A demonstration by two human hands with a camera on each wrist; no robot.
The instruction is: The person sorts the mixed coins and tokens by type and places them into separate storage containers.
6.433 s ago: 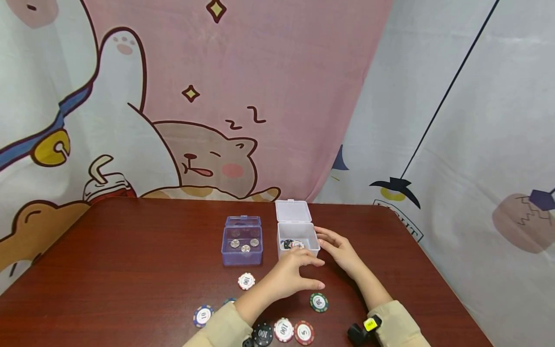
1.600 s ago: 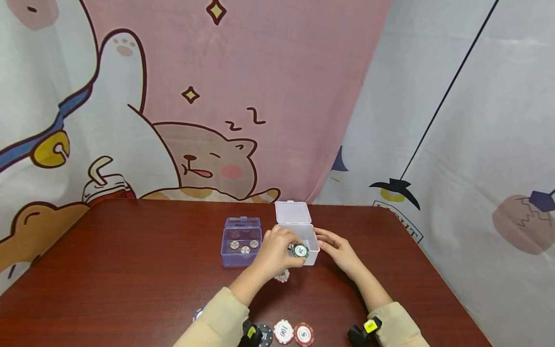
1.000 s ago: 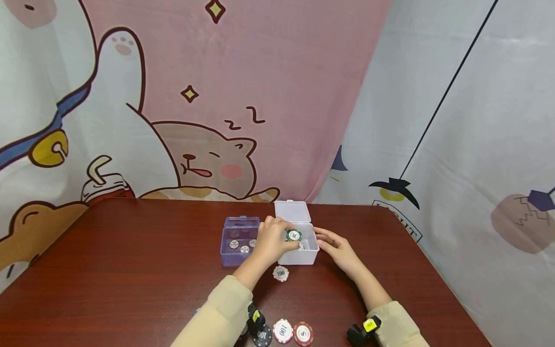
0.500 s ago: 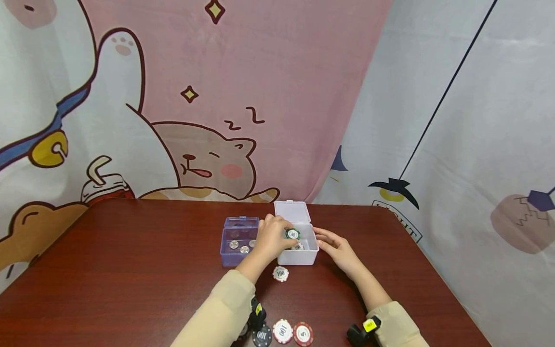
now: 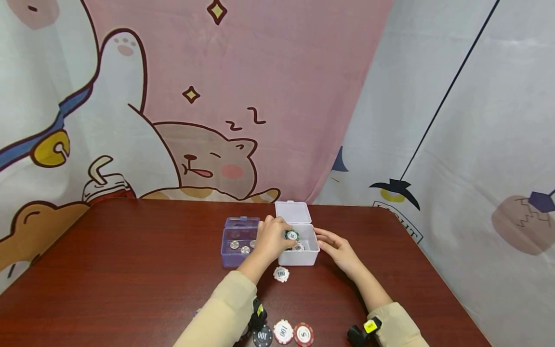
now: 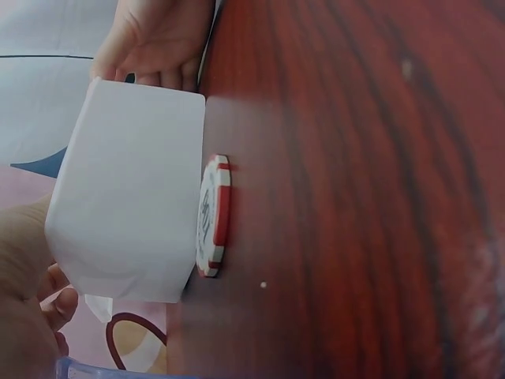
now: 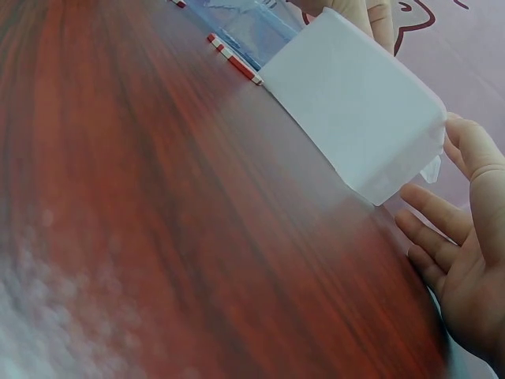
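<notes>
In the head view my left hand reaches over the left rim of an open white plastic box. Its thumb and fingers pinch a green-edged poker chip inside the box, above a white chip. My right hand touches the box's right side, fingers extended; the right wrist view shows these fingers against the wall. A red-and-white poker chip marked 100 lies flat in front of the box. The box wall hides my left fingertips in both wrist views.
A blue translucent box with several silvery coins stands open to the left. Near the front edge lie a black chip, a white chip and a red chip. My left sleeve covers part of the table.
Over these seconds my left hand has carried the green chip from the table into the white box. The white 100 chip has shifted right, before the box. My right hand has stayed.
</notes>
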